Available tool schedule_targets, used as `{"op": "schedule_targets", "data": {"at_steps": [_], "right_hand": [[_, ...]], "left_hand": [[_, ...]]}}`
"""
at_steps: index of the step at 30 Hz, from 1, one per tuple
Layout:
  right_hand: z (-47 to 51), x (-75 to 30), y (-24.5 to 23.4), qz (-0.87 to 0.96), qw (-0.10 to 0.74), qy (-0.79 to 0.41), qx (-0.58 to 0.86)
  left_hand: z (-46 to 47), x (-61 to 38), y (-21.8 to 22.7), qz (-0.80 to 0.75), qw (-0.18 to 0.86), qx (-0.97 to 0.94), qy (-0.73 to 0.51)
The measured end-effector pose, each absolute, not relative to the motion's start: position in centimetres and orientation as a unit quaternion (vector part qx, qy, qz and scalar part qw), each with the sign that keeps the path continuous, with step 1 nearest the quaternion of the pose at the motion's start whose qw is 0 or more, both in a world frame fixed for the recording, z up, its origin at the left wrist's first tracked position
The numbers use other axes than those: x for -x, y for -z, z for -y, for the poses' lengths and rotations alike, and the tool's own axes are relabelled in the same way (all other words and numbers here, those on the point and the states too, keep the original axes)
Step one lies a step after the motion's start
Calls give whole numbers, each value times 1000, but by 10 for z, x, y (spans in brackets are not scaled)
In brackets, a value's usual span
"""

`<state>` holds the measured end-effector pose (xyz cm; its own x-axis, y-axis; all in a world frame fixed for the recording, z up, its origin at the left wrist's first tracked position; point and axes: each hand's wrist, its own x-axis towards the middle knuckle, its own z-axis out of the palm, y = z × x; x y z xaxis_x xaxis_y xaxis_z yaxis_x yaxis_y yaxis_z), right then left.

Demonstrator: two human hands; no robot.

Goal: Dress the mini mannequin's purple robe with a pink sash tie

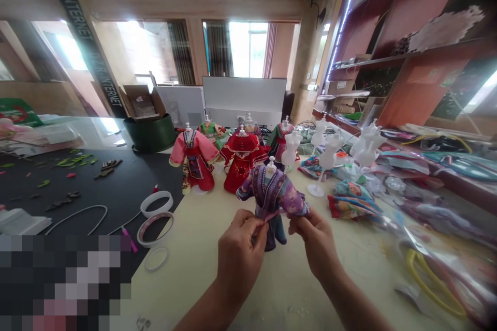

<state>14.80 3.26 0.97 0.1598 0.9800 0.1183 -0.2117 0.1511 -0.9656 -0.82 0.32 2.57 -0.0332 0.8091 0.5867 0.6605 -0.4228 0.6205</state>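
Observation:
A miniature purple patterned robe (267, 186) dresses a small white mannequin stand in front of me, its beaded sleeves spread to both sides. At its waist runs a thin pinkish ribbon (273, 214). The fingertips of my left hand (240, 245) are pinched on the ribbon's left end, before the robe's blue-grey skirt (276, 232). My right hand (316, 240) is closed at the cuff of the right-hand sleeve (297, 202); its fingertips are partly hidden, so whether they also hold ribbon is unclear.
Behind stand a pink robe (194, 152), a red robe (243, 158) and other dressed mannequins. Bare white mannequins (330, 152) and folded cloth (353, 199) are at the right, with yellow-handled scissors (430, 279). Tape rolls (156, 228) lie left, beside a black mat (128, 176).

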Motion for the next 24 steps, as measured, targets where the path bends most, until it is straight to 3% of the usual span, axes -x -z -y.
{"op": "schedule_targets", "data": {"at_steps": [4, 9, 13, 24], "right_hand": [[-30, -147, -13, 430, 622, -485, 439], [-26, -146, -16, 430, 617, -499, 431], [-23, -146, -18, 440, 605, -512, 422], [-21, -147, -19, 460, 591, -518, 412]], "left_hand": [[-3, 6, -28, -566, 100, -684, -449], [-8, 4, -32, -574, 380, -586, -427], [-10, 0, -36, -527, 512, -512, -444], [-9, 1, -43, -472, 613, -421, -474]]}}
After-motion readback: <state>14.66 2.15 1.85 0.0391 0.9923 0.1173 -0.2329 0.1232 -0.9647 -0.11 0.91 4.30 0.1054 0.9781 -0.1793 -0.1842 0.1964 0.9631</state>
